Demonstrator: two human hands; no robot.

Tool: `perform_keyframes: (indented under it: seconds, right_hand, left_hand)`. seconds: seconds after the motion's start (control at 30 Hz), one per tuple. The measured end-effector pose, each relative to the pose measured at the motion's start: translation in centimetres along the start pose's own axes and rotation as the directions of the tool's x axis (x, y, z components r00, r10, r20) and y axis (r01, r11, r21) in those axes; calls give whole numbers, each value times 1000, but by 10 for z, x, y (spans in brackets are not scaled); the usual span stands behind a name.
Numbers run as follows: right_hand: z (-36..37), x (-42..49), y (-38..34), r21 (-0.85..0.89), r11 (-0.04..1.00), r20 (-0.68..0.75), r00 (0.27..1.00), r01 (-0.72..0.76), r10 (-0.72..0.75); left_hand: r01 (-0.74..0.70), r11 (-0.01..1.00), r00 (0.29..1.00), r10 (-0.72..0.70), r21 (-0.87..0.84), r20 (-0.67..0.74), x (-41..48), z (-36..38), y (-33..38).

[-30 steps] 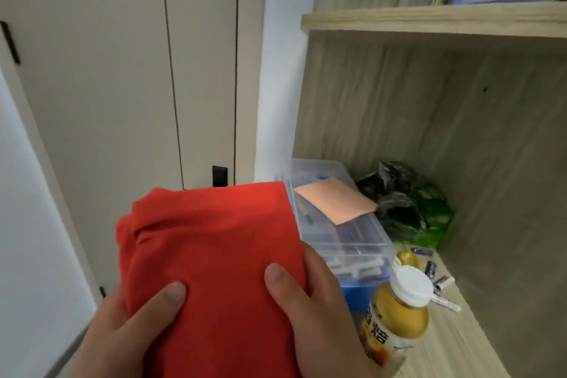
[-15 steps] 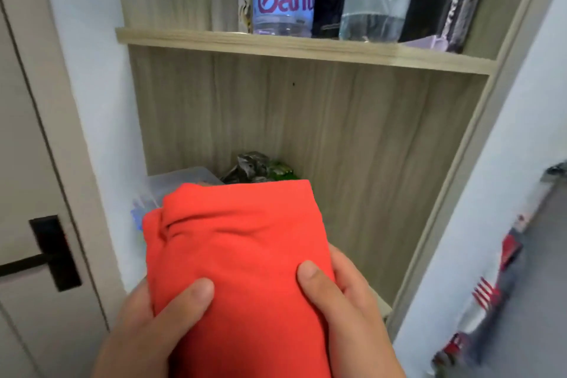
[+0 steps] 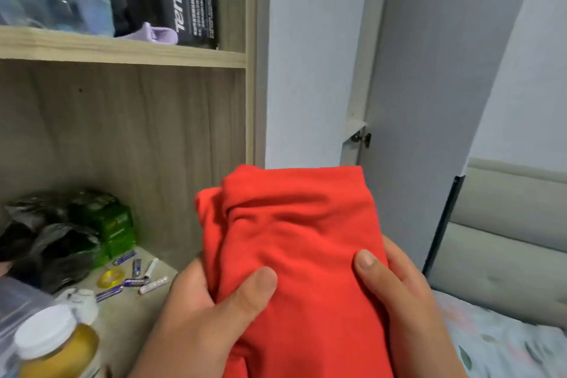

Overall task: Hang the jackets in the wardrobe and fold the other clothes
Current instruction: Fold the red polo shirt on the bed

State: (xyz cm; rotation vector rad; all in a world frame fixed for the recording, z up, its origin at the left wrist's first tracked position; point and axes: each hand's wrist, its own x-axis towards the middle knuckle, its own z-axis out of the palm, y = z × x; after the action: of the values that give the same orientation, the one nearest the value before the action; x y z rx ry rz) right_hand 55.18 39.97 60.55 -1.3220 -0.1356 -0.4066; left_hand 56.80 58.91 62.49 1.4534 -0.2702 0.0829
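Folded red garment [image 3: 294, 242]: held in mid-air in front of the white panel between the wooden shelf unit and the wardrobe door [image 3: 429, 70]. It rests on nothing but the 2 hands.

Left hand [image 3: 196, 316]: grips the garment's lower left edge, thumb on top. The fingers go under the cloth and are hidden. Right hand [image 3: 408, 301]: grips the lower right edge the same way, thumb pressed on the top face.

Handling (judgement): soft, light fabric with no stiffness. The fold would likely sag or open if carried by 1 edge. The upper left layers are already bunched. Best hold is both sides with palms beneath and thumbs clamping the layers, or 1 flat palm under the middle. Neither slippery nor fragile.

Surroundings: lower shelf [image 3: 153, 273] at left carries batteries [image 3: 122, 259], green packets [image 3: 116, 224] and a white-capped bottle [image 3: 55, 344]. Bed [image 3: 506, 347] at lower right.

Stage (judgement): this piece is folded and needs a place to be set down.
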Motion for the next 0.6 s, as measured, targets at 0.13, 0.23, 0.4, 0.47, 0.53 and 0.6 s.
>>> perform_keyframes:
  seconds: [0.13,0.23,0.4,0.47,0.53,0.6]
  right_hand:
    - [-51,34,-1,-32,998,-45,998,49,-50]
    - [-86,64,4,-75,996,-69,996,49,-54]
    - [-136,123,22,-188,981,-135,989,37,-63]
    - [-151,145,28,-199,979,-150,987,34,-64]
    - [-161,164,30,-204,979,-153,987,27,-59]
    - [-168,179,32,-205,979,-162,986,13,-47]
  left_hand:
    - [-43,999,996,44,-12,81,37,50,-25]
    - [32,976,990,-2,-215,138,57,86,-52]
    - [47,992,992,-33,-114,123,121,137,-84]
    - [28,996,994,-20,-80,104,145,152,-93]
    - [24,996,995,-16,-85,95,165,164,-97]
    - [24,995,996,-15,-99,89,184,172,-104]
